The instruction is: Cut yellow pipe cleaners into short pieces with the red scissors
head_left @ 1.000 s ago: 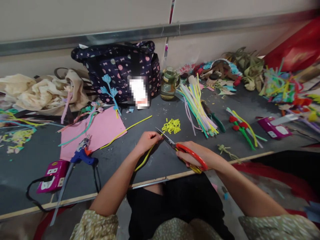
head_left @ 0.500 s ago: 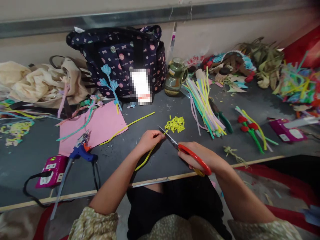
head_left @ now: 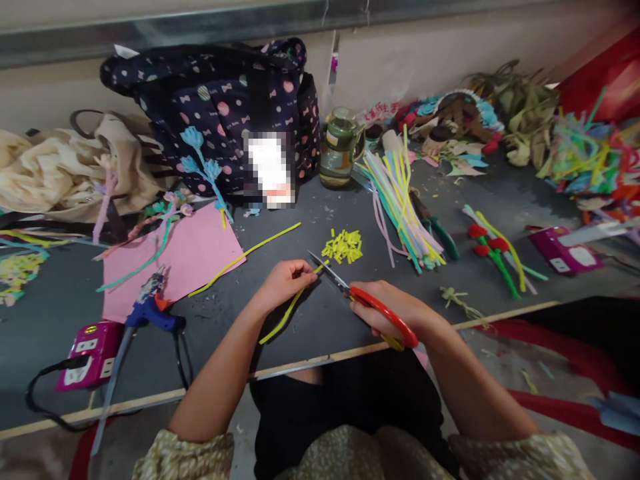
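Left hand [head_left: 287, 283]: fingers closed, a yellow stem [head_left: 283, 317] being pinched near its end; the rest of it is trailed back over the bench [head_left: 320, 330]. Right hand [head_left: 403, 310]: fingers wrapped around the red handles of the scissors [head_left: 384, 309] – their blades are pointed toward the left fingers, and the stem's tip is met by them (how far they are parted cannot be told). Just beyond the blades, a small heap of yellow pieces [head_left: 345, 247] is gathered. A second yellow strand [head_left: 270, 241] is laid partly across a pink sheet [head_left: 210, 233], near which a blue glue gun [head_left: 150, 313] is set. To the right of the heap, a bundle of pastel stems [head_left: 400, 207] is placed; behind, a green jar [head_left: 337, 150] is stood beside a patterned bag [head_left: 220, 87].
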{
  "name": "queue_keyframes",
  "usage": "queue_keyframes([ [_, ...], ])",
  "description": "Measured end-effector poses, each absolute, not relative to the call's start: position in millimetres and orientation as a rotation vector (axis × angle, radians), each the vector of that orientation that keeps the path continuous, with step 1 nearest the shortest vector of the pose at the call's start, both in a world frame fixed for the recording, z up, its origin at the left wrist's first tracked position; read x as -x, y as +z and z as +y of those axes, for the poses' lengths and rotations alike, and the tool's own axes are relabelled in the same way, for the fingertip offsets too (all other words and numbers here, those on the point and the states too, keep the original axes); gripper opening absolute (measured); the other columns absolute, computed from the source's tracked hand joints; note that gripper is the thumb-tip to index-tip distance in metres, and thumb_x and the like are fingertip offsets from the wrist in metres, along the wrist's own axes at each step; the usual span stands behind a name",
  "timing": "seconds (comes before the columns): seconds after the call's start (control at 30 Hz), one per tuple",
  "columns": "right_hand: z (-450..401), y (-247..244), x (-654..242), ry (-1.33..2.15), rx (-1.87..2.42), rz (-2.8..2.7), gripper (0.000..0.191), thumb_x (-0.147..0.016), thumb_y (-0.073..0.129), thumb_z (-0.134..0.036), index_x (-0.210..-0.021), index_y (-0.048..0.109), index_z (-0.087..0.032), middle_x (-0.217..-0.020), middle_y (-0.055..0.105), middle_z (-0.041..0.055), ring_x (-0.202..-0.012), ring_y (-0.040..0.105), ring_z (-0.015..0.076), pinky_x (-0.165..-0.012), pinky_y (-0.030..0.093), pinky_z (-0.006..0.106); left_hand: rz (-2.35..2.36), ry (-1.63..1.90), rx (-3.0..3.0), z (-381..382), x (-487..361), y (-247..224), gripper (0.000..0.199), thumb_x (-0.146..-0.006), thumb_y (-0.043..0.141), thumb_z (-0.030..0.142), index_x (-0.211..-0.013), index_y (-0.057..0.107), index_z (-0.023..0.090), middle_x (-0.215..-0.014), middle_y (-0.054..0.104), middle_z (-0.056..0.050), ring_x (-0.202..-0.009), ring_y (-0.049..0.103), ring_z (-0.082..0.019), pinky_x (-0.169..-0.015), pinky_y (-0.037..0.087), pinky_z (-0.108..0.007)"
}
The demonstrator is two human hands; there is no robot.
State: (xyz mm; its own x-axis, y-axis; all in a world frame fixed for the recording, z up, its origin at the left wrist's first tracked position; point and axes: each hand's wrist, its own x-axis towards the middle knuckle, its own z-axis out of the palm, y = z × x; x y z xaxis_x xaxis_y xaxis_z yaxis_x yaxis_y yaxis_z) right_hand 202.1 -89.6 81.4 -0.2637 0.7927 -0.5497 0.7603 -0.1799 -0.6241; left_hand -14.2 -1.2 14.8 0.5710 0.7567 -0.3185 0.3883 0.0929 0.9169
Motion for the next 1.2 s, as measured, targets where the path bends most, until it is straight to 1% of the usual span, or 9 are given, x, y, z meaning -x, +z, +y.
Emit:
queue_keyframes([
  [0.27,-91.4,74.1,-205.0,1.580,1.830,-1.868,0.012,-0.088,0.040,-0.027,-0.080,0.047,-0.020,-0.064,0.056,-0.0019,-0.042,0.057,0.0104,-0.039,0.035,0.018,1.043,0.330,-1.472,-0.9,12.4,17.7,0.039,-0.077,0.062,0.053,-0.076,0.062,0.014,-0.061,0.054,0.002,-0.049,0.037,-0.006,-0.047,0.025,-0.020],
  [0.43,-91.7,70.3,-203.7,1.575,1.831,-1.850,0.010,-0.089,0.041,-0.024,-0.088,0.050,-0.020,-0.068,0.059,-0.0018,-0.040,0.055,0.0076,-0.040,0.034,0.016,1.035,0.323,-1.438,0.6,12.6,16.1,0.041,-0.075,0.064,0.055,-0.076,0.061,0.014,-0.060,0.053,0.002,-0.048,0.037,-0.006,-0.046,0.025,-0.019],
  [0.53,-93.4,64.4,-201.0,1.570,1.841,-1.834,0.013,-0.089,0.042,-0.025,-0.096,0.051,-0.020,-0.074,0.062,-0.0006,-0.038,0.053,0.0065,-0.039,0.034,0.016,1.027,0.325,-1.394,1.7,13.9,15.7,0.040,-0.075,0.064,0.054,-0.077,0.061,0.014,-0.059,0.053,0.003,-0.046,0.038,-0.006,-0.044,0.024,-0.020],
  [0.67,-97.4,59.9,-198.9,1.601,1.737,-1.814,0.016,-0.090,0.038,-0.029,-0.098,0.050,-0.020,-0.067,0.059,-0.0029,-0.036,0.054,0.0086,-0.037,0.037,0.017,1.009,0.324,-1.343,2.1,16.5,18.0,0.038,-0.075,0.066,0.052,-0.079,0.062,0.014,-0.061,0.055,0.003,-0.044,0.036,-0.004,-0.043,0.021,-0.019],
  [0.8,-100.5,59.1,-198.5,1.551,1.713,-1.783,0.014,-0.088,0.042,-0.030,-0.085,0.051,-0.019,-0.063,0.058,-0.0024,-0.042,0.059,0.0102,-0.038,0.039,0.016,1.004,0.391,-1.309,1.7,19.2,22.1,0.039,-0.074,0.067,0.052,-0.081,0.063,0.014,-0.062,0.054,0.003,-0.044,0.035,-0.003,-0.042,0.019,-0.019],
  [0.9,-101.9,56.1,-197.2,1.602,1.671,-1.647,0.013,-0.084,0.046,-0.028,-0.090,0.053,-0.019,-0.061,0.060,-0.0017,-0.055,0.067,0.0143,-0.043,0.043,0.016,1.013,0.458,-1.244,2.1,21.9,24.9,0.041,-0.074,0.067,0.054,-0.084,0.063,0.014,-0.062,0.052,0.004,-0.042,0.032,-0.003,-0.041,0.016,-0.019],
  [1.03,-103.9,53.1,-193.2,1.835,1.621,-1.335,0.036,-0.080,0.050,-0.026,-0.115,0.049,-0.019,-0.063,0.059,-0.0033,-0.064,0.071,0.0174,-0.045,0.048,0.018,0.995,0.504,-1.182,3.6,26.1,27.6,0.043,-0.073,0.068,0.054,-0.086,0.063,0.014,-0.062,0.051,0.004,-0.042,0.030,-0.002,-0.041,0.014,-0.019],
  [1.13,-107.8,50.8,-193.5,2.004,1.584,-1.229,0.040,-0.078,0.054,-0.030,-0.116,0.049,-0.019,-0.062,0.054,-0.0057,-0.060,0.071,0.0194,-0.039,0.046,0.018,0.982,0.517,-1.182,4.1,27.8,27.8,0.044,-0.074,0.067,0.056,-0.086,0.064,0.014,-0.062,0.051,0.004,-0.042,0.029,-0.002,-0.041,0.015,-0.019],
  [1.2,-112.0,46.8,-197.1,1.992,1.626,-1.196,0.041,-0.077,0.056,-0.033,-0.115,0.050,-0.019,-0.061,0.051,-0.0068,-0.056,0.070,0.0194,-0.037,0.046,0.019,0.971,0.513,-1.186,3.9,27.6,26.6,0.044,-0.074,0.067,0.055,-0.086,0.065,0.014,-0.062,0.051,0.004,-0.041,0.029,-0.002,-0.041,0.016,-0.019],
])
